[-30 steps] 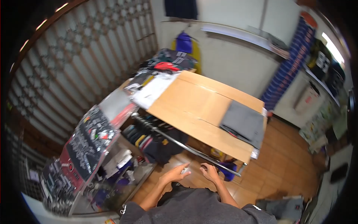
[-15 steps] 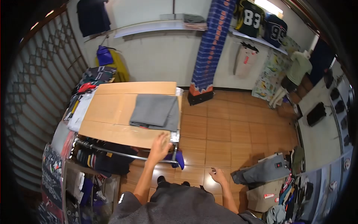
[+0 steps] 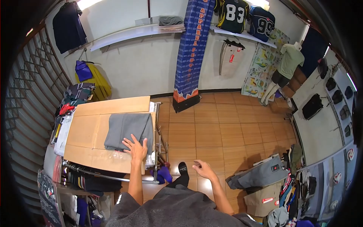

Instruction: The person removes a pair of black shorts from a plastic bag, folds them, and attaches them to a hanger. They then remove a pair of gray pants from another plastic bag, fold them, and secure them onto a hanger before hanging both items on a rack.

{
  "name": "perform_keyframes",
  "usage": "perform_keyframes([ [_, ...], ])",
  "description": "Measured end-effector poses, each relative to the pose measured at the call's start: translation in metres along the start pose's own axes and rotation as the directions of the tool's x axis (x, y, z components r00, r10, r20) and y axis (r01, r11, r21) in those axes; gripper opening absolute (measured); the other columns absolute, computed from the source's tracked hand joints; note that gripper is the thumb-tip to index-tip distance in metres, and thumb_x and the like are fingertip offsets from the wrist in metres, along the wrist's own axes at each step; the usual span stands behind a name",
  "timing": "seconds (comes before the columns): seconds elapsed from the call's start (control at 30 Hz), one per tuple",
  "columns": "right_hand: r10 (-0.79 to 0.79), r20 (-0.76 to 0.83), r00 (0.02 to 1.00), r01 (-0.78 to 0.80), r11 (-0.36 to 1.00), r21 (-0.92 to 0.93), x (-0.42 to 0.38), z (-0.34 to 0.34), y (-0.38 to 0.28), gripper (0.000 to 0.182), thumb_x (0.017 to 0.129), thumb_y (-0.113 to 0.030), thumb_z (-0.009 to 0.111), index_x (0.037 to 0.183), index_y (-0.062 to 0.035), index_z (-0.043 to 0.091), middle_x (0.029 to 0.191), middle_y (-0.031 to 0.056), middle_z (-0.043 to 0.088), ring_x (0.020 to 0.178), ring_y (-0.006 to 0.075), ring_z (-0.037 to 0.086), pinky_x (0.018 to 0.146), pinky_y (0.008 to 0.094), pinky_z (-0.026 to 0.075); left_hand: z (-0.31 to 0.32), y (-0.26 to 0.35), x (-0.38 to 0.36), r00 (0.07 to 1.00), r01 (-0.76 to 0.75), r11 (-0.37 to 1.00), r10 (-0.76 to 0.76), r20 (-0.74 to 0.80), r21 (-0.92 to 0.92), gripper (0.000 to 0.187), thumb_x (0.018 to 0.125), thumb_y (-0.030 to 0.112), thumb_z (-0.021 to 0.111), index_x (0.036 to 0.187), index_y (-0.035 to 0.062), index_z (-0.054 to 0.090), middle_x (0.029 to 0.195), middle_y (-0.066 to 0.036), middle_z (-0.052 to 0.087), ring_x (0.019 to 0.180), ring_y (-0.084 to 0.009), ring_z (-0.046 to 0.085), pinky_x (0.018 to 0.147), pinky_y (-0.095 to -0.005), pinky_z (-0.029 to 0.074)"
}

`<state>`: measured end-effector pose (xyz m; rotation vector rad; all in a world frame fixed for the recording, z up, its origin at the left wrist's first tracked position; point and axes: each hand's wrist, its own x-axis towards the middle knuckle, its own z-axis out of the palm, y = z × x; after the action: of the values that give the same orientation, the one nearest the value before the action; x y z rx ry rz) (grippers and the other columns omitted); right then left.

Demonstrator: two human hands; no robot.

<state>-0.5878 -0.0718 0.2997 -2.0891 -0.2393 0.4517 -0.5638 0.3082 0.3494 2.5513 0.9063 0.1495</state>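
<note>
Folded grey trousers (image 3: pixel 126 126) lie on the flat cardboard (image 3: pixel 85 132) that covers a rack-like table at the left. My left hand (image 3: pixel 136 148) is at the near edge of the trousers, fingers spread and nothing in its grip; whether it touches the cloth is hard to tell. Over the tiled floor, right of the table, my right hand (image 3: pixel 203 168) hangs in the air, fingers apart and holding nothing.
A metal rail (image 3: pixel 109 176) runs along the table's near side, with dark clothes below. More grey trousers (image 3: pixel 261 172) lie on a pile at the lower right. A blue banner column (image 3: pixel 189 56) stands behind the floor (image 3: pixel 211 128). A mannequin (image 3: pixel 289 60) is at the back right.
The view has shifted, so the table sits further left and lower. My left hand has moved from beside the table's near edge to the trousers, its fingers spreading. One foot has come forward.
</note>
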Motion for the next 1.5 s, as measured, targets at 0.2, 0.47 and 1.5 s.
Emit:
perform_keyframes([
  [0.2,-0.080,0.091,0.993,0.085,0.995,-0.055,0.116,-0.041,-0.047,0.049,0.095,-0.029,0.069,0.131,0.0024,0.061,0.119,0.0230,0.070,0.107,0.0320,0.070,0.094,0.0402,0.055,0.006,0.034,0.002,0.996,0.070,0.996,-0.066,-0.068,0.062,0.101,0.090,0.055,0.065,0.158,-0.0032,0.017,0.156,-0.047,0.002,0.149,-0.0577,-0.004,0.107,-0.0817,0.010],
  [0.47,-0.269,0.296,0.916,0.288,0.957,-0.022,0.258,-0.045,-0.125,0.045,0.095,-0.024,0.067,0.132,0.0016,0.059,0.120,0.0234,0.070,0.106,0.0332,0.071,0.092,0.0414,0.055,-0.016,0.059,0.028,0.967,0.248,0.969,-0.248,0.048,0.023,0.100,0.084,0.047,0.074,0.154,-0.0055,0.025,0.156,-0.047,0.006,0.150,-0.0565,0.003,0.112,-0.0768,0.001],
  [1.5,-0.692,0.678,-0.247,0.885,0.125,0.449,0.485,0.252,-0.357,0.039,0.091,-0.022,0.068,0.127,-0.0088,0.064,0.142,0.0200,0.055,0.139,0.0404,0.044,0.112,0.0602,0.032,0.032,0.134,0.140,0.400,0.631,0.560,-0.828,-0.394,-0.537,0.086,0.092,0.039,0.069,0.155,-0.0028,0.026,0.159,-0.042,0.008,0.148,-0.0593,0.009,0.120,-0.0631,0.015],
])
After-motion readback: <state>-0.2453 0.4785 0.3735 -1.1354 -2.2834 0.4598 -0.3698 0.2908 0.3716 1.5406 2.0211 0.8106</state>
